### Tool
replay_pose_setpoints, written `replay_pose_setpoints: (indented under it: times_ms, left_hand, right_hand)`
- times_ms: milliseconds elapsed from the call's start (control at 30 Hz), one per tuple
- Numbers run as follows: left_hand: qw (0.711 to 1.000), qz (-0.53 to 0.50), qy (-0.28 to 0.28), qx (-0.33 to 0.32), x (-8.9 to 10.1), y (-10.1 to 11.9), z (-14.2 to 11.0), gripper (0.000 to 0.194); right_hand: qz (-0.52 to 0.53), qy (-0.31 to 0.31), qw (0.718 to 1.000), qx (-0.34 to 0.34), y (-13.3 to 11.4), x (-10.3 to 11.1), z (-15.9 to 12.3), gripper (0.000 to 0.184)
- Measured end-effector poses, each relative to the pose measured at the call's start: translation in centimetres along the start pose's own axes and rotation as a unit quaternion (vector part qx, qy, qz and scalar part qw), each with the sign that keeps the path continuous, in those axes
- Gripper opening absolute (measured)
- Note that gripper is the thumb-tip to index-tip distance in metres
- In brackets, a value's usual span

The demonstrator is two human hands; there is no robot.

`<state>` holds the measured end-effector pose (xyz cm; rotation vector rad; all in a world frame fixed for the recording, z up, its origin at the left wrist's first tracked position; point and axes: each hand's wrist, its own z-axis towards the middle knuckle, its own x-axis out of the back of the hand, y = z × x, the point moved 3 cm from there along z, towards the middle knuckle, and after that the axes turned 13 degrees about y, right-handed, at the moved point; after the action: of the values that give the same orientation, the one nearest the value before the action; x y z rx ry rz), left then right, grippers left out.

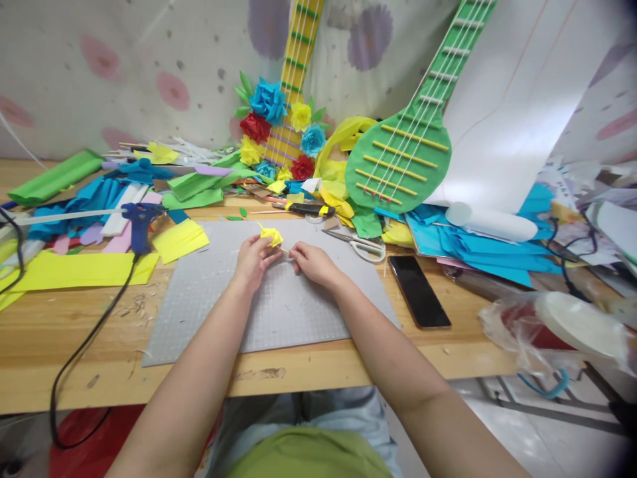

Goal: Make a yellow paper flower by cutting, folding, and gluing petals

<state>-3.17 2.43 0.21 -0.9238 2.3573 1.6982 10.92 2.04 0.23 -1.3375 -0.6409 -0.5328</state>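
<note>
Over the grey cutting mat [199, 318], my left hand [253, 262] is closed around a small yellow crepe paper flower [271, 236], which shows above its fingertips. My right hand [312, 262] is just beside it, thumb and fingers pinched on a thin pale stick [286, 253] that runs between the two hands. Whether the stick is joined to the flower is hidden by my fingers. Scissors [365, 249] with white handles lie beyond my right hand. A yellow and black utility knife [311, 209] rests at the mat's far edge.
To the left are a blue glue gun [142, 226] with a cord and yellow paper sheets [84, 271]. A phone [419, 292] lies right of the mat. Behind stand a green paper instrument [403, 159] and a yellow one [298, 60] with paper flowers. Blue paper [478, 242] is piled right.
</note>
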Motion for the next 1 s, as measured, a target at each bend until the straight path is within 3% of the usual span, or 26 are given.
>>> replay_pose_setpoints:
  times_ms: [100, 333, 533, 633, 733, 800, 900, 1000]
  left_hand:
    - [1.0, 0.011, -0.009, 0.005, 0.0, -0.2, 0.1, 0.02]
    - [0.999, -0.006, 0.042, -0.018, 0.3, 0.0, 0.7, 0.014]
    - [0.999, 0.02, 0.028, -0.014, 2.3, 2.2, 2.2, 0.013]
    - [0.995, 0.092, -0.024, -0.007, 2.7, 2.8, 2.1, 0.017]
    - [0.983, 0.147, -0.113, 0.005, 2.1, 2.5, 1.2, 0.025]
    - [0.968, 0.186, -0.17, 0.013, 1.6, 2.1, 0.5, 0.032]
    - [0.94, 0.246, -0.234, 0.025, 1.2, 1.5, -0.3, 0.041]
    - [0.936, 0.247, -0.249, 0.033, 1.2, 1.4, -0.3, 0.041]
  right_hand:
    - [-0.04, -0.009, 0.999, 0.016, -0.5, 0.1, -0.2, 0.019]
    - [-0.109, 0.016, 0.993, 0.044, -0.9, 1.0, -0.4, 0.02]
    - [-0.02, -0.032, 0.998, 0.051, 1.3, 3.8, 0.3, 0.017]
    - [0.089, 0.013, 0.996, 0.015, 2.3, 5.2, 0.8, 0.027]
    - [0.204, 0.061, 0.976, -0.045, 2.5, 5.3, 1.0, 0.032]
    - [0.271, 0.046, 0.958, -0.082, 2.0, 4.4, 0.8, 0.033]
    - [0.321, -0.014, 0.943, -0.085, 0.7, 2.9, 0.3, 0.035]
    - [0.321, -0.038, 0.944, -0.064, -0.2, 2.0, -0.1, 0.03]
